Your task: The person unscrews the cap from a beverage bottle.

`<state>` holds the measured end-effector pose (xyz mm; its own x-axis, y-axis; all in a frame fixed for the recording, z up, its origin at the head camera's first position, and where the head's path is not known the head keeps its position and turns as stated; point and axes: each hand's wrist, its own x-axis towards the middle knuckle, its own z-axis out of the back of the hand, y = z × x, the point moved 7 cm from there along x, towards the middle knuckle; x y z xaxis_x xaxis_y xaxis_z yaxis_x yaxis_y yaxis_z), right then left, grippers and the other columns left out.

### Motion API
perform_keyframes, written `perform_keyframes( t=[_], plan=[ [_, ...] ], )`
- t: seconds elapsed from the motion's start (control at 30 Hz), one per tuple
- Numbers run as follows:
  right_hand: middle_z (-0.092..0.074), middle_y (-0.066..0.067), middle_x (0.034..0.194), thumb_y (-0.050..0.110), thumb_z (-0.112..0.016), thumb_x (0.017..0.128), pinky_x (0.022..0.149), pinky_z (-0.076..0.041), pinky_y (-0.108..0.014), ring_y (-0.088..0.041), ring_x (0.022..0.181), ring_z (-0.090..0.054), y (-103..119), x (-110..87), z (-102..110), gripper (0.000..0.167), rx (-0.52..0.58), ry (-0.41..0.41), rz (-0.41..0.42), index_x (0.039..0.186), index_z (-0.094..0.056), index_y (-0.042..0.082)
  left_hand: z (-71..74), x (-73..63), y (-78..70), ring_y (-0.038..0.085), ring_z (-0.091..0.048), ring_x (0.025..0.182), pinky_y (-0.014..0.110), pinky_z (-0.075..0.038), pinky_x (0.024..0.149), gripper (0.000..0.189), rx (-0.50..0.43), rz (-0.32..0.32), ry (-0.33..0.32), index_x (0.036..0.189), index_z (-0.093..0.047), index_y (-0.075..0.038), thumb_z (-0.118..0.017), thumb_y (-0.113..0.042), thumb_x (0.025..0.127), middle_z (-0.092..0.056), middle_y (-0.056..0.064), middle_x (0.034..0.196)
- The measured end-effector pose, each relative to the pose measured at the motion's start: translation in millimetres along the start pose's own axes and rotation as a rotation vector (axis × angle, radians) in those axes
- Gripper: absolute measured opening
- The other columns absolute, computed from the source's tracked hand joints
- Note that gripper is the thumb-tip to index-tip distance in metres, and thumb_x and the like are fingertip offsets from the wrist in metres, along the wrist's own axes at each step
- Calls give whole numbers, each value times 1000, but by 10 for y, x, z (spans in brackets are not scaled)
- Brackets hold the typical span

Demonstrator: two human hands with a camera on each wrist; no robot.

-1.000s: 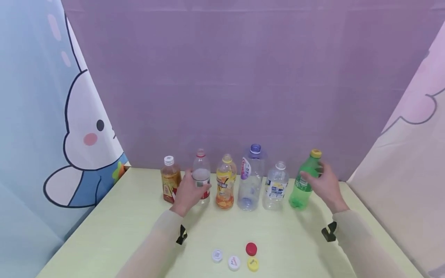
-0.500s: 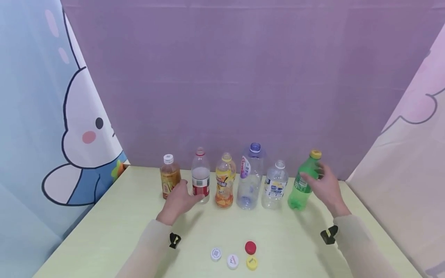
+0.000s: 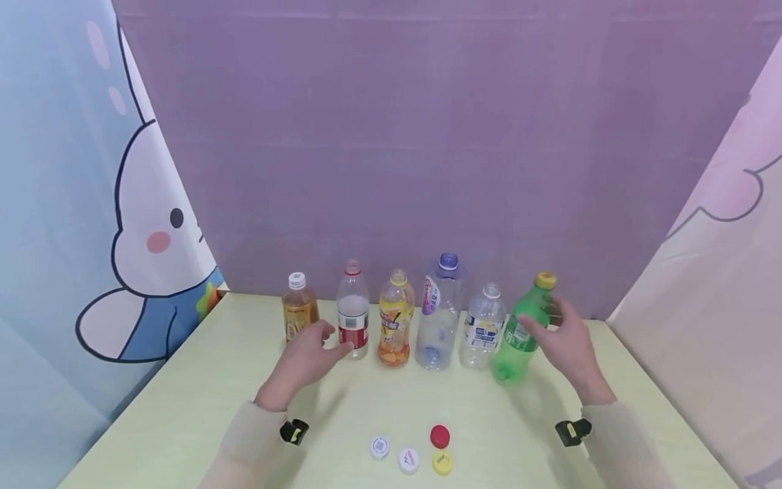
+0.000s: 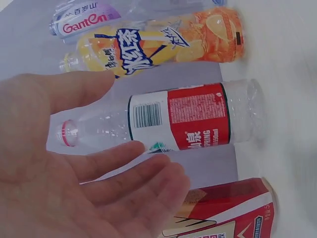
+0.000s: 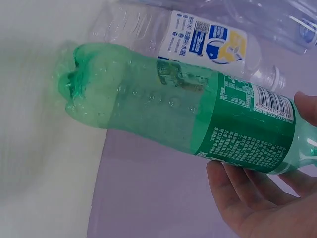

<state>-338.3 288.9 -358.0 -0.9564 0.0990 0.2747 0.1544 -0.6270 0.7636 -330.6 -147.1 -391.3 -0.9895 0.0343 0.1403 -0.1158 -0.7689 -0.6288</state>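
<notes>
My right hand [image 3: 568,343] grips a green plastic bottle [image 3: 512,356] with a yellow cap. Fingers and thumb wrap its upper part, near the label's top edge in the right wrist view. The bottle leans, its base close over the table and toward the left. My left hand [image 3: 303,363] is in front of a clear bottle with a red-and-white label [image 3: 354,329], which stands upright without a cap. In the left wrist view its fingers are extended and hold nothing. It partly covers a brown drink bottle [image 3: 301,316] with a white cap.
An orange-labelled tea bottle [image 3: 396,326], a tall bluish bottle [image 3: 440,333] and a small clear bottle [image 3: 482,333] stand uncapped in the row. Nearer the front lie a red cap [image 3: 440,437], a yellow cap [image 3: 442,463] and two white caps [image 3: 408,460]. A purple curtain [image 3: 403,156] hangs behind.
My left hand has let go of the red-labelled bottle and drawn back toward me and left. My right hand has brought the green bottle left and nearer, beside the small clear bottle.
</notes>
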Motion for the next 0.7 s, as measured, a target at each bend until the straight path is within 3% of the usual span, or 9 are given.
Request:
perform_keyframes(
  t=[0.27, 0.53, 0.7],
  plan=[
    [-45, -32, 145, 55, -65, 95, 97, -46, -65, -49, 129, -46, 188, -130, -41, 95, -26, 45, 33, 158, -22, -2, -15, -106, -196, 32, -63, 108, 48, -56, 82, 45, -67, -78, -31, 124, -64, -4, -76, -34, 92, -69, 12, 117],
    [-49, -28, 143, 52, -66, 95, 94, -49, -63, -46, 127, -49, 476, -294, -126, 90, -43, 89, 72, 157, -27, -1, -47, -129, -282, 31, -61, 113, 50, -54, 91, 57, -115, -120, -59, 136, -58, -7, -75, -39, 92, -64, 14, 129],
    [-51, -23, 143, 50, -69, 95, 93, -51, -60, -42, 126, -51, 648, -353, -197, 86, -11, 91, 98, 155, -32, 1, 2, -153, -339, 32, -60, 113, 48, -54, 90, 60, -164, -151, -103, 138, -57, -7, -74, -43, 92, -63, 13, 131]
  ],
)
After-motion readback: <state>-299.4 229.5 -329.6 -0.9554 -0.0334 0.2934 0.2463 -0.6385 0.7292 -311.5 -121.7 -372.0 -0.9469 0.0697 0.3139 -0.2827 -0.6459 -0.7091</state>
